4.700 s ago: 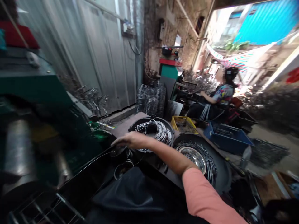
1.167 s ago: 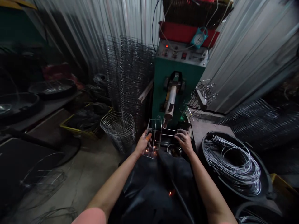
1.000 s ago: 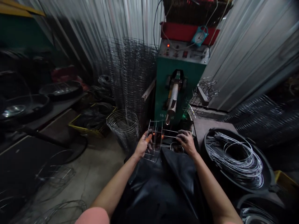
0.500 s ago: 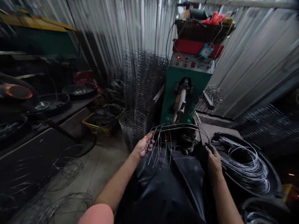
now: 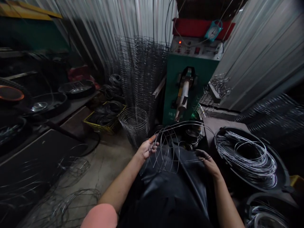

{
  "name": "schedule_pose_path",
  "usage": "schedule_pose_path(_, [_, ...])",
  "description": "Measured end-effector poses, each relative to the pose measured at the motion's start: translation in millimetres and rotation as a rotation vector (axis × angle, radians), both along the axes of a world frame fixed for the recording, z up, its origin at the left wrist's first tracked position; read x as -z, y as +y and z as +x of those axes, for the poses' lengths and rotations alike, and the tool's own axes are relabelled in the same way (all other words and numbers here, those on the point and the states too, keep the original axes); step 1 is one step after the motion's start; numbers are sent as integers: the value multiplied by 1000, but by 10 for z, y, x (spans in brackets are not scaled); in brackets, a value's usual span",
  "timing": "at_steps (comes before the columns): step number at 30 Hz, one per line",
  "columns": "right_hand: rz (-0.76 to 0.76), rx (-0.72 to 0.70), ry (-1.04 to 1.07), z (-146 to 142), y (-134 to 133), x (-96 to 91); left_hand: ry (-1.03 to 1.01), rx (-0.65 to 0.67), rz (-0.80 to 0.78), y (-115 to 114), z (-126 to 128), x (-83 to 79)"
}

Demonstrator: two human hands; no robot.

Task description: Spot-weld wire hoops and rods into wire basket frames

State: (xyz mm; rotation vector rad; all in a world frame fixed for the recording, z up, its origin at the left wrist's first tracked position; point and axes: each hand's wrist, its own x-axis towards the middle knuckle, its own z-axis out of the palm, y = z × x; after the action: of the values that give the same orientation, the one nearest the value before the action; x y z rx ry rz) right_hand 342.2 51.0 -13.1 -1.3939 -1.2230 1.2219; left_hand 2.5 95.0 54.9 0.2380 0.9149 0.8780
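A thin wire frame [image 5: 178, 155] of bent hoops joined by longer wires spans the space before my dark apron [image 5: 163, 196]. My left hand [image 5: 147, 149] is closed on its left end, with orange wrapping on one finger. Lower on the right side, my right hand [image 5: 209, 162] has its fingers curled at the ends of the straight wires, seeming to pinch them; its fingertips are dim. One long wire arches above, from the hoops over to the right. Behind the frame stands a green machine [image 5: 161, 71] with a pale cylindrical arm [image 5: 184, 93] pointing toward me.
To the right, a black tub [image 5: 283, 167] holds coiled wire [image 5: 263, 164], with a second tub [image 5: 248, 202] below it. Left of the machine are stacked wire mesh cylinders [image 5: 142, 72] and a yellow crate [image 5: 89, 122]. Loose wire hoops [image 5: 78, 193] lie on the floor.
My right hand has moved down and left from the arched upper wire to the lower straight wires. My left hand keeps its hold. The view has tilted down slightly.
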Motion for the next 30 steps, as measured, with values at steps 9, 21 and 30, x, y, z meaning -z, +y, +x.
schedule_pose_path(9, [-137, -246, -71, -11, -231, 3, -2, 11, -51, 12, 78, 25])
schedule_pose_path(21, [183, -596, -265, -409, -568, -71, -172, 141, -154, -38, 136, 35])
schedule_pose_path(30, [31, -239, 19, -731, -532, -149, 43, -54, -23, -20, 184, 302])
